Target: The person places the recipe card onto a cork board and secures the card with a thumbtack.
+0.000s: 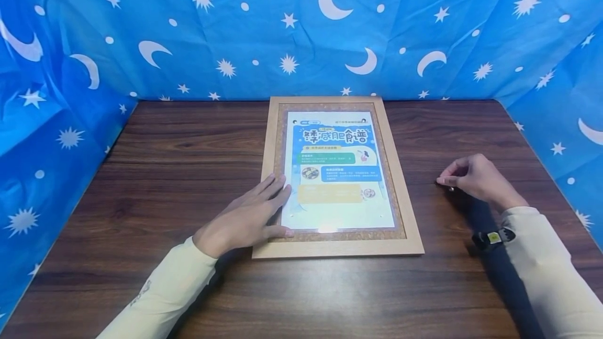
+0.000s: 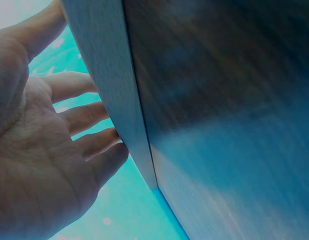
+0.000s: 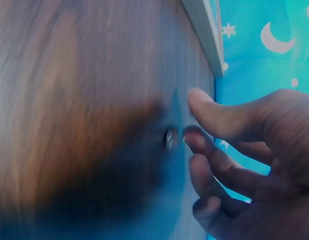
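Note:
My left hand point(image 1: 247, 221) rests spread over the left edge of a wood-framed cork board point(image 1: 338, 248), its fingertips on the edge of a printed poster point(image 1: 339, 213). From beneath, the left wrist view shows the fingers point(image 2: 89, 115) straight behind the frame edge. To the right of the board, my right hand point(image 1: 478, 179) is low over the table; its thumb and index fingertips pinch together at a tiny dark thumbtack, mostly hidden by them. Another shiny thumbtack point(image 3: 169, 139) lies on the table just under the curled fingers.
Dark round tack heads point(image 1: 294, 121) sit at the poster's top corners. The brown wooden table point(image 1: 165, 171) extends on both sides of the board. A blue curtain point(image 1: 264, 30) with moons and stars encloses the back and sides. A dark watch point(image 1: 493, 237) is on the right wrist.

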### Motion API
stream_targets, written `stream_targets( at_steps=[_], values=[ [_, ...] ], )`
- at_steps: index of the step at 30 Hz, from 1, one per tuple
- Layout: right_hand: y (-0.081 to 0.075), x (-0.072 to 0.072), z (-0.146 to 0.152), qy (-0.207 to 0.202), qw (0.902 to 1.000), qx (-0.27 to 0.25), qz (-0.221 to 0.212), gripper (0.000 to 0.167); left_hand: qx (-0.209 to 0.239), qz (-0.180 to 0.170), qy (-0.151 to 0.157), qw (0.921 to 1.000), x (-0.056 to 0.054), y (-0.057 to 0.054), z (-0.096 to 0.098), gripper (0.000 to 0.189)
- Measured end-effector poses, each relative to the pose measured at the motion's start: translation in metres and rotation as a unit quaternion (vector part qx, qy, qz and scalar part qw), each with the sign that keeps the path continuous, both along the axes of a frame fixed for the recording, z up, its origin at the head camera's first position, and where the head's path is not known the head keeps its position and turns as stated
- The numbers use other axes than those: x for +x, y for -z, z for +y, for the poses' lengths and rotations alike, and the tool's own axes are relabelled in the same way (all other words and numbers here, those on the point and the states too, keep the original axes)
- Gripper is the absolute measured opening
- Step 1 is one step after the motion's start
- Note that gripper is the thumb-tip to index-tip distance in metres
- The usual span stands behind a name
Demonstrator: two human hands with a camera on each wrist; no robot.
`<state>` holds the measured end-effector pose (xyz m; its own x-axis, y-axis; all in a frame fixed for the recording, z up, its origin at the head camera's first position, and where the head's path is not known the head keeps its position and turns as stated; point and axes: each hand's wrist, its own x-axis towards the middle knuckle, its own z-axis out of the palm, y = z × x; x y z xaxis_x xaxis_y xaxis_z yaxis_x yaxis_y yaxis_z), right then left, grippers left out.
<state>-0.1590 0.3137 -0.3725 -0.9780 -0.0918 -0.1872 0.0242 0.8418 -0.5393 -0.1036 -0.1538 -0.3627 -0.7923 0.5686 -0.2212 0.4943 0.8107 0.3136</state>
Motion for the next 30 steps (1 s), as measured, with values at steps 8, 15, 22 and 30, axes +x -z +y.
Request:
stream_targets(
  at_steps=[8, 15, 22, 30],
  values=[
    [-0.009, 0.002, -0.024, 0.014, 0.9960, -0.011, 0.088, 0.019, -0.001, 0.000, 0.004, 1.0000, -0.001, 0.000, -0.001, 0.088],
    [-0.015, 0.003, -0.048, -0.008, 0.9962, -0.036, 0.079, 0.021, -0.001, -0.002, 0.002, 1.0000, -0.001, -0.001, 0.000, 0.089],
    [-0.016, 0.007, -0.076, -0.042, 0.9957, -0.055, 0.061, 0.017, -0.001, -0.001, 0.001, 1.0000, -0.001, -0.001, 0.000, 0.088],
    [-0.015, 0.012, -0.109, -0.070, 0.9931, -0.089, 0.031, 0.010, 0.000, 0.000, 0.002, 1.0000, 0.000, 0.000, -0.001, 0.088]
  ],
)
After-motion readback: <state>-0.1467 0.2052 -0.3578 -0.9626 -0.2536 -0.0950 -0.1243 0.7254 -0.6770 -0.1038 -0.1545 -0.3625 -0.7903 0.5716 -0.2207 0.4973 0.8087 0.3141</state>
